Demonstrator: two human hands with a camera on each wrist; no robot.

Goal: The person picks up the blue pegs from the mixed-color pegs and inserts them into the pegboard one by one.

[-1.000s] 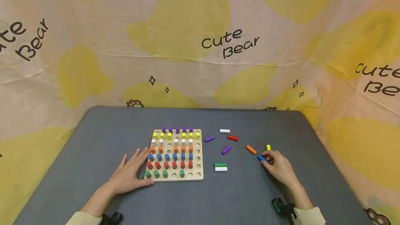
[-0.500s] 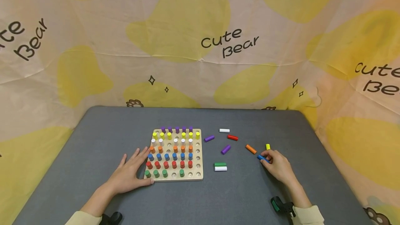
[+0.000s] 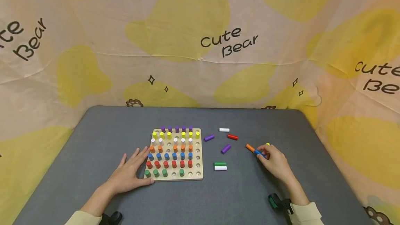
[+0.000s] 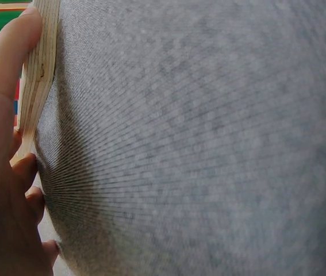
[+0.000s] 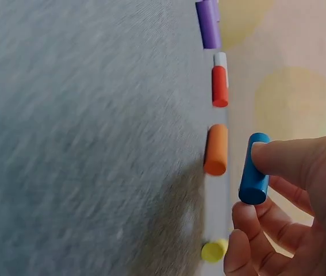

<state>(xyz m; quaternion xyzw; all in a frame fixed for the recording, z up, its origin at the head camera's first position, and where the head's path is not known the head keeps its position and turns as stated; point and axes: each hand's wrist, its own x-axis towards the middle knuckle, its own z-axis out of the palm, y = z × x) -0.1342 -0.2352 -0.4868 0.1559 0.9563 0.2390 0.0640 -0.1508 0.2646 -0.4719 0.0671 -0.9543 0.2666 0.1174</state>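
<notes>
A wooden pegboard (image 3: 200,159) stands on the grey table, with rows of coloured pegs upright in its holes. At its near left corner rests my left hand (image 3: 129,174), fingers spread along the left edge and thumb on the front edge. The left wrist view shows the thumb (image 4: 13,52) against the board's layered side (image 4: 42,63). My right hand (image 3: 276,162) pinches a blue peg (image 5: 254,169) between thumb and fingers, raised above the table. Just left of it lies an orange peg (image 3: 250,148), and a yellow peg (image 3: 267,144) is partly hidden behind the hand.
Between board and right hand lie loose pegs: two purple ones, one nearer (image 3: 225,149), a red peg (image 3: 232,137) and a white peg (image 3: 224,130). A green peg (image 3: 220,164) lies against another white peg (image 3: 220,168). A patterned cloth (image 3: 175,44) hangs behind the table.
My right hand has lifted the blue peg and moved slightly left and away from me, now covering more of the yellow peg. The left hand stays on the board.
</notes>
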